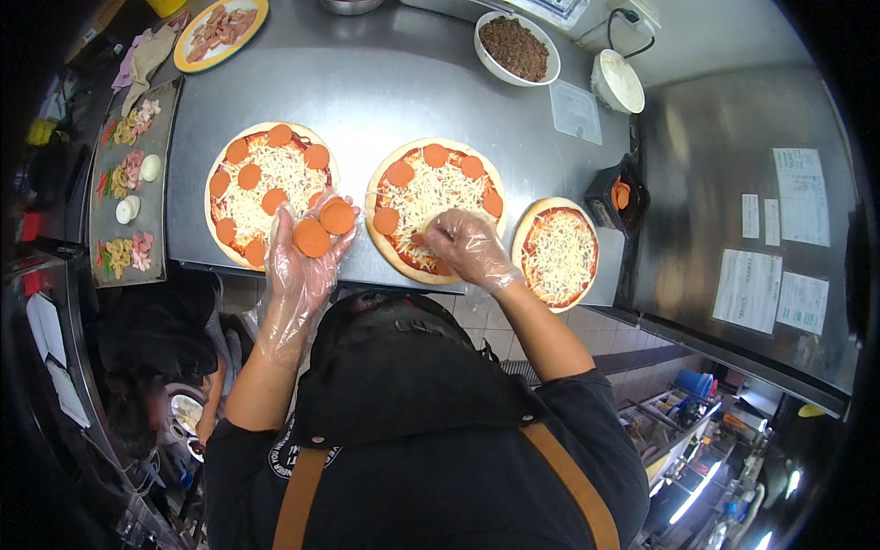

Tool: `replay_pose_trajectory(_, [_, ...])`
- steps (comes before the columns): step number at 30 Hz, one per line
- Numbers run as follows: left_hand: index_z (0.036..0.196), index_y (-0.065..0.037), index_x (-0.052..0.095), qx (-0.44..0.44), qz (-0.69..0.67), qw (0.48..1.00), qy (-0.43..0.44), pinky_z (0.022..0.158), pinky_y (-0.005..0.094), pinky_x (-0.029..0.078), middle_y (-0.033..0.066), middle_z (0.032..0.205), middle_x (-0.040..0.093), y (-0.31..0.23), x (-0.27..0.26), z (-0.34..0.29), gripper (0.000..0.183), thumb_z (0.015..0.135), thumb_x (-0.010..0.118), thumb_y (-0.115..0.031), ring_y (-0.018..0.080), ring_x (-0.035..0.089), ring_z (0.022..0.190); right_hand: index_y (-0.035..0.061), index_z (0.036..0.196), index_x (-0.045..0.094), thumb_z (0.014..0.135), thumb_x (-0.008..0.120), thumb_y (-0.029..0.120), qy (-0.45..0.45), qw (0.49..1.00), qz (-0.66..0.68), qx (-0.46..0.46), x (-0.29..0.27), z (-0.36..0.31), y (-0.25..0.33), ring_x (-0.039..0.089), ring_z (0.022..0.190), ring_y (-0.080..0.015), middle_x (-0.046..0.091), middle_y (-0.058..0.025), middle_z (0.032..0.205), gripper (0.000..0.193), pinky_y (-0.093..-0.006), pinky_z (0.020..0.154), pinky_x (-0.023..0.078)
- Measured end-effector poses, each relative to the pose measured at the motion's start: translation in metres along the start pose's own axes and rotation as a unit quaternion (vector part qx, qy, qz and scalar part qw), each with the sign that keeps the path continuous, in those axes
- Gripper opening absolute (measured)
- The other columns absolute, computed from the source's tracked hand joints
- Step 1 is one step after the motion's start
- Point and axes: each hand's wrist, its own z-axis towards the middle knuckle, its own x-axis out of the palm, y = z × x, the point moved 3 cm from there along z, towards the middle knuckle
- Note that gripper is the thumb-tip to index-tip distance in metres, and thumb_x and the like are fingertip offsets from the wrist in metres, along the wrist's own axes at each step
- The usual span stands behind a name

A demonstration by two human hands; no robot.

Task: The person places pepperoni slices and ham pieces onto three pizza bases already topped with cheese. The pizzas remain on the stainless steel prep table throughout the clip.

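My left hand [307,261], in a clear plastic glove, is palm up beside the left pizza [240,197] and holds pepperoni slices [312,236] across its palm and fingers. Over the lower middle of the second pizza [440,192] is my right hand [466,246], gloved too, its fingers pinched together. An orange edge of a pepperoni slice shows by those fingertips; the rest is hidden beneath them. Pepperoni lies spread over the left pizza and around the rim of the middle one. The smaller right pizza [559,252] bears sauce and shredded cheese only.
On the steel counter [367,92] stand a bowl of ground meat [516,49], a white bowl [619,82], a clear lid [576,112] and a black container of pepperoni [621,195]. A tray [137,183] of toppings and a plate of bacon [220,35] are left. Another person [156,357] is lower left.
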Motion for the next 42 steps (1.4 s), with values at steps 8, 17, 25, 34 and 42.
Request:
replay_pose_trajectory(8, [0.156,0.012,0.035,-0.041,0.002,0.999,-0.004,0.120,0.0535,0.048,0.0298,0.156,0.048,0.017,0.003,0.000,0.080,0.115,0.030,-0.056,0.0428,0.050,0.146,0.0072,0.096,0.075,0.095,0.074,0.026,-0.064,0.977,-0.165,-0.115,0.056,-0.007,-0.027,0.071,0.079,-0.0371,0.070,-0.0140,0.087,0.018,-0.0486,0.074,0.056])
replay_pose_trajectory(17, [0.155,0.013,0.038,-0.056,0.029,0.998,-0.006,0.117,0.0499,0.048,0.0270,0.152,0.052,0.029,0.023,-0.005,0.081,0.114,0.035,-0.057,0.0361,0.054,0.142,0.0071,0.100,0.073,0.086,0.082,0.013,-0.203,0.942,-0.101,-0.249,0.013,-0.019,0.053,0.068,0.084,-0.0309,0.065,-0.0099,0.089,0.018,-0.0442,0.071,0.058])
replay_pose_trajectory(25, [0.155,0.012,0.040,-0.081,0.042,0.995,0.051,0.123,0.0463,0.041,0.0243,0.156,0.051,0.037,0.041,-0.005,0.083,0.114,0.034,-0.060,0.0315,0.051,0.144,0.0061,0.113,0.075,0.079,0.086,0.010,-0.164,0.910,-0.144,-0.353,0.009,-0.006,0.071,0.071,0.089,-0.0305,0.073,-0.0096,0.100,0.036,-0.0423,0.074,0.059])
replay_pose_trajectory(34, [0.157,0.011,0.039,-0.091,0.057,0.993,0.047,0.122,0.0473,0.043,0.0242,0.156,0.051,0.038,0.038,-0.005,0.082,0.115,0.031,-0.060,0.0323,0.052,0.144,0.0053,0.111,0.075,0.087,0.080,0.010,-0.117,0.950,-0.062,-0.283,0.009,0.002,0.058,0.072,0.087,-0.0308,0.074,-0.0106,0.100,0.024,-0.0422,0.075,0.060])
replay_pose_trajectory(42, [0.150,0.012,0.043,-0.064,0.039,0.997,-0.008,0.115,0.0521,0.051,0.0275,0.150,0.055,0.028,0.017,0.008,0.077,0.115,0.034,-0.055,0.0384,0.059,0.138,0.0024,0.103,0.074,0.098,0.071,0.014,-0.219,0.970,0.106,0.001,-0.029,-0.016,0.020,0.071,0.083,-0.0278,0.073,-0.0141,0.093,0.013,-0.0397,0.078,0.057])
